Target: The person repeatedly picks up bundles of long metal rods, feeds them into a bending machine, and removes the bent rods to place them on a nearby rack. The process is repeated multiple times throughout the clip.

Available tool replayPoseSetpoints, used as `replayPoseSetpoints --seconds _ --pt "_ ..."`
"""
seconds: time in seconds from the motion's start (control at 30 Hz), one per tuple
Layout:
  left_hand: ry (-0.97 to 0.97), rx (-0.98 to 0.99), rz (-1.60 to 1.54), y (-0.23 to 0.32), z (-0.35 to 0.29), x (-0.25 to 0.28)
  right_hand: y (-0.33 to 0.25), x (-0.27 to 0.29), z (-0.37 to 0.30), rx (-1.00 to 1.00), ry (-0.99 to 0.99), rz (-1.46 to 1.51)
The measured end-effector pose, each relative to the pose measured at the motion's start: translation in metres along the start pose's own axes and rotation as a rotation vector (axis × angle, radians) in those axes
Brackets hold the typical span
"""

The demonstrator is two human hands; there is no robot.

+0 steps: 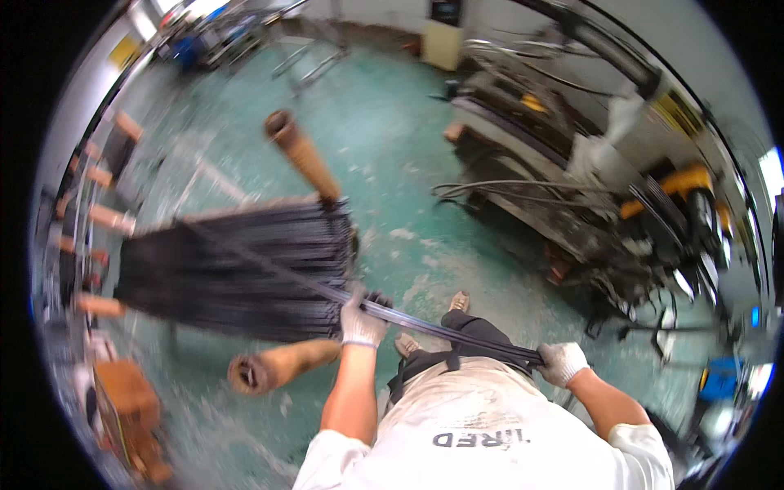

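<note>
Long thin dark metal bars (425, 326) stretch across the front of my body, from over the stack on the left to my right side. My left hand (364, 318), in a pale work glove, is wrapped round them beside the stack's near end. Near their right end, my gloved right hand (563, 363) grips them by my hip. To the left lies a broad stack of similar dark bars (245, 269), its ends lined up toward me. The held bars cross above this stack at a slant. How many bars I hold cannot be made out.
Two rusty brown tubes (302, 155) (278, 367) flank the stack. Greasy machinery with hoses (523, 139) stands at the right. An orange-brown box (126, 396) sits at the lower left, below a rack with brown blocks (102, 216). Green worn floor (392, 147) runs between.
</note>
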State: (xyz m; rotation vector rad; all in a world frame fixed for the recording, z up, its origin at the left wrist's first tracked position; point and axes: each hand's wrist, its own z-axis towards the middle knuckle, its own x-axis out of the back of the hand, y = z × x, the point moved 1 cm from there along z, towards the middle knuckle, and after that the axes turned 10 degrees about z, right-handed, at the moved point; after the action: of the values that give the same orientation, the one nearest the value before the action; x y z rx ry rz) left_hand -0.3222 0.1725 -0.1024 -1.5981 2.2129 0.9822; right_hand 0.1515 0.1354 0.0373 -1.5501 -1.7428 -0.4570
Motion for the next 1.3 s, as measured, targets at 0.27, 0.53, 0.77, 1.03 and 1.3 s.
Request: replayPoseSetpoints --seconds 0.27,0.53,0.77,1.03,1.3 --pt "-0.163 -0.122 0.279 -0.05 -0.041 -0.099 0.242 -0.046 -0.061 -0.267 0.311 0.12" --pt "-0.516 -0.3 0.285 -0.058 -0.099 -0.322 0.483 -0.13 -0.106 -1.096 1.415 1.222" --pt "-0.822 -0.105 0.523 -0.252 -0.102 -0.456 0.36 -0.007 0.021 0.258 1.306 3.185" --pt "-0.976 -0.41 0.599 -0.155 -0.075 -0.579 0.479 -0.007 -0.006 0.263 1.849 2.698" --pt "-0.931 -0.303 0.655 -0.186 0.048 -0.596 0.53 0.121 -0.025 -0.076 2.048 2.529"
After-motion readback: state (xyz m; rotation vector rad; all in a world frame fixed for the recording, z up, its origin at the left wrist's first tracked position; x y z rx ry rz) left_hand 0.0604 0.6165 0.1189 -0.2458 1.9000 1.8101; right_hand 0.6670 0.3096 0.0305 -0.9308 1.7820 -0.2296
